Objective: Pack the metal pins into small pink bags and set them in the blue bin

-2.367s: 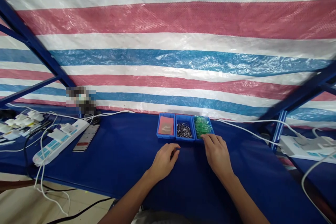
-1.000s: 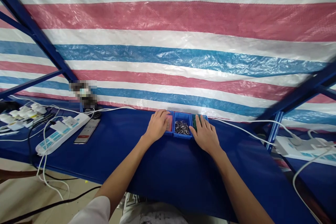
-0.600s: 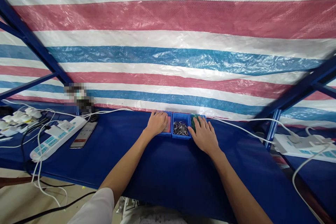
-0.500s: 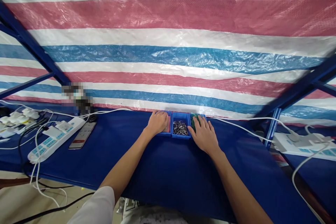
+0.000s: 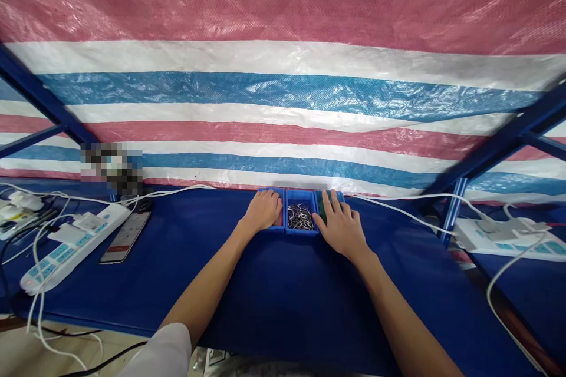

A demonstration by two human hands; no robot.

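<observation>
Three small blue bins stand side by side at the back of the table. My left hand (image 5: 264, 210) lies over the left bin (image 5: 283, 200), palm down, its fingers close together and its fingertips partly hidden. Some pinkish-red contents (image 5: 279, 221) show beside it. Many thin metal pieces, like nails or screws, (image 5: 300, 217) fill the middle bin (image 5: 302, 232). With fingers spread, my right hand (image 5: 342, 227) rests over the right bin (image 5: 340, 195), which holds something green (image 5: 323, 205). Its thumb reaches to the wall shared with the middle bin. I see nothing gripped in either hand.
A phone (image 5: 125, 237) lies on the blue tabletop (image 5: 283, 294) at left, beside a white power strip (image 5: 73, 247) with plugs and cables. Another power strip (image 5: 513, 240) is at right. Behind the table hangs a striped tarp (image 5: 283, 88) between blue metal posts.
The view has shifted slightly, so the phone and left power strip appear farther left. My right fingers look more spread. Both hands stay over the same bins.
</observation>
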